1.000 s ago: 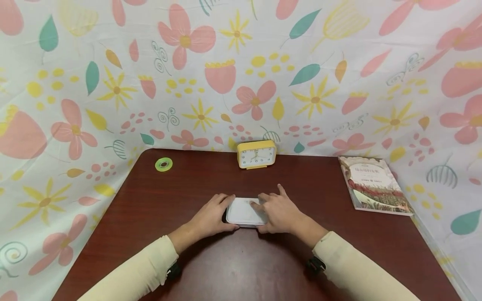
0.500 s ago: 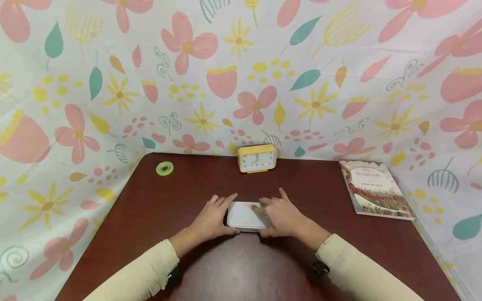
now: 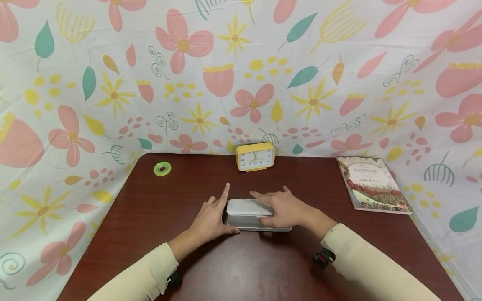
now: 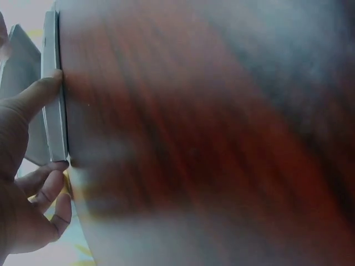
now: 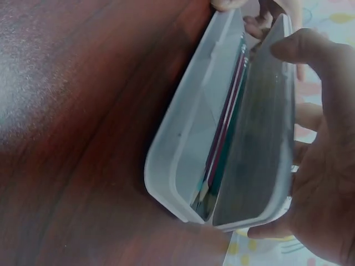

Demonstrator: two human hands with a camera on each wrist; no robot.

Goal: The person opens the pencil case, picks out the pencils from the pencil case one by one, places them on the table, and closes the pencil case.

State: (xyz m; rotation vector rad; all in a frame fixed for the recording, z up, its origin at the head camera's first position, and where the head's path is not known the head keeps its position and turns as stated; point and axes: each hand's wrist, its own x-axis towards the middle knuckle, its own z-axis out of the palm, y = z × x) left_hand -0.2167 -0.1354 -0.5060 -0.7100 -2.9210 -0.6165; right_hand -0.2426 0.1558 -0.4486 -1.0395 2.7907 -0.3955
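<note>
A translucent pencil case [image 3: 244,229] lies on the table with its lid [image 3: 242,207] partly raised toward the far side. Several pencils [image 5: 227,124] show inside it in the right wrist view. My left hand [image 3: 211,218] grips the left end of the case's base, its thumb at the front wall and its index finger extended away. The lid is held by my right hand [image 3: 290,208], thumb on its front edge and fingers behind it. In the left wrist view, the thumb [image 4: 41,91] presses the front wall of the base; other fingers are curled at the case's end.
A yellow alarm clock [image 3: 255,157] stands at the back of the dark red table [image 3: 241,267]. A green tape roll [image 3: 162,169] lies at back left, and a book [image 3: 373,184] at the right edge. Flowered cloth [image 3: 180,96] borders the back and sides.
The pencil case was closed with both hands around it; now its lid is tilted up by my right hand. My left index finger has straightened, and my right hand has shifted slightly right.
</note>
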